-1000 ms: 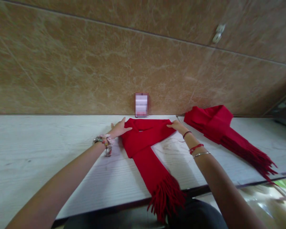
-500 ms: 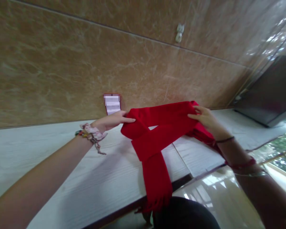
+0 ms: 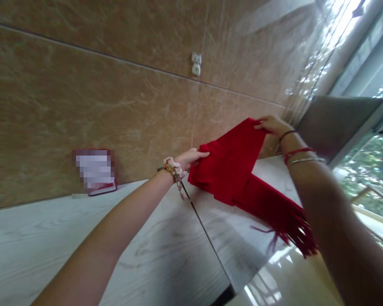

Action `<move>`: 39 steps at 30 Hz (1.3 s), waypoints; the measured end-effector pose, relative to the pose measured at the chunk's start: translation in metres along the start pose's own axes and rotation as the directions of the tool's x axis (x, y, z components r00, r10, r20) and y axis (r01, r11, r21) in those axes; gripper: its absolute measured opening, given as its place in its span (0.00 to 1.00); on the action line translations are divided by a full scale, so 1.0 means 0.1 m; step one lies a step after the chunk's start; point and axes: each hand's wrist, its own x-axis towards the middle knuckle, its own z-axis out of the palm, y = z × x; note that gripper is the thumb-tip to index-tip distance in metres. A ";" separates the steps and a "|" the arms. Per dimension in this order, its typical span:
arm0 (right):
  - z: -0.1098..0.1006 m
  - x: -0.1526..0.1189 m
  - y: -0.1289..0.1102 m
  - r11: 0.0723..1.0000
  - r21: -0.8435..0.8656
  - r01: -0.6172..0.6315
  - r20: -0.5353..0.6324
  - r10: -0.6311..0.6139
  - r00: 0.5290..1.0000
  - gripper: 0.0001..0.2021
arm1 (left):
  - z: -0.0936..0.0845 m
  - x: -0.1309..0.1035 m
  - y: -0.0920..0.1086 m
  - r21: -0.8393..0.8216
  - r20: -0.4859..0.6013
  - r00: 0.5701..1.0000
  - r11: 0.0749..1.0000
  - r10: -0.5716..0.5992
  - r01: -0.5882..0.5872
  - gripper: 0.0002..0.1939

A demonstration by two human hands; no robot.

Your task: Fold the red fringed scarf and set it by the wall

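Observation:
A red scarf with fringed ends is stretched between my two hands above a white wood-grain surface. My left hand grips its left edge, thumb on top. Higher up on the right, my right hand pinches a corner of the scarf and lifts it. Part of the scarf trails down to the right, its fringe spreading past the front edge, partly behind my right forearm. A scrunchie and beads circle my left wrist; bands circle my right.
Against the brown marbled wall leans a blurred red-edged card or booklet. A small white cat-shaped fixture is on the wall. A dark box-like object stands at the right by the window. A seam crosses the surface.
My view has turned to the right. My right hand has raised its corner of the scarf, and the fringed end that hung toward me now lies off to the right.

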 end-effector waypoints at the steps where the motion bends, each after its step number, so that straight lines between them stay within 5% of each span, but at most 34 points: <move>1: 0.24 0.00 0.14 0.995 -0.056 -0.078 0.043 0.080 0.996 0.05 | -0.05 0.08 -0.13 0.028 -0.019 1.000 0.999 -0.019 0.020 0.12; 4: 0.80 -0.06 0.55 0.959 -0.172 -0.225 0.092 0.243 0.966 0.08 | -0.18 0.22 -0.43 0.075 -0.050 0.999 0.997 -0.014 0.018 0.16; 7: 1.07 -0.15 0.87 0.924 -0.227 -0.308 0.099 0.336 0.937 0.10 | -0.26 0.34 -0.57 0.168 -0.163 0.985 0.985 0.057 -0.029 0.23; 12: 1.13 -0.30 1.12 0.886 -0.266 -0.380 0.148 0.428 0.892 0.11 | -0.28 0.49 -0.65 0.459 -0.255 0.941 0.884 0.223 -0.085 0.35; 17: 1.10 -0.49 1.00 0.879 -0.308 -0.363 0.062 0.400 0.915 0.19 | -0.21 0.35 -0.67 0.790 -0.234 0.857 0.603 0.459 -0.108 0.39; 19: 1.02 -0.73 0.86 0.911 -0.324 -0.255 0.017 0.275 0.961 0.23 | -0.17 0.23 -0.68 0.899 -0.117 0.783 0.400 0.611 -0.178 0.33; 21: 0.89 -1.11 0.69 0.950 -0.309 -0.042 0.098 0.075 0.992 0.23 | -0.13 0.11 -0.70 0.933 0.152 0.727 0.146 0.670 -0.330 0.27; 23: 0.77 -1.59 0.53 0.955 -0.244 0.168 0.290 -0.094 0.952 0.25 | -0.10 0.03 -0.74 0.852 0.465 0.678 -0.079 0.569 -0.518 0.27; 25: 0.68 -2.03 0.43 0.902 -0.242 0.358 0.464 -0.217 0.859 0.32 | -0.08 0.02 -0.79 0.754 0.643 0.646 -0.191 0.412 -0.629 0.30; 29: 0.68 -2.44 0.41 0.764 -0.422 0.487 0.489 -0.261 0.833 0.29 | -0.09 0.14 -0.81 0.732 0.681 0.678 -0.263 0.276 -0.628 0.27; 35: 0.74 -2.30 0.39 0.675 -0.438 0.594 0.415 -0.434 0.799 0.22 | -0.15 0.17 -0.64 0.710 0.704 0.661 -0.284 0.262 -0.644 0.30; 39: 0.80 -2.37 0.38 0.596 -0.473 0.649 0.464 -0.457 0.758 0.20 | -0.04 0.10 -0.74 0.747 0.662 0.690 -0.322 0.291 -0.581 0.38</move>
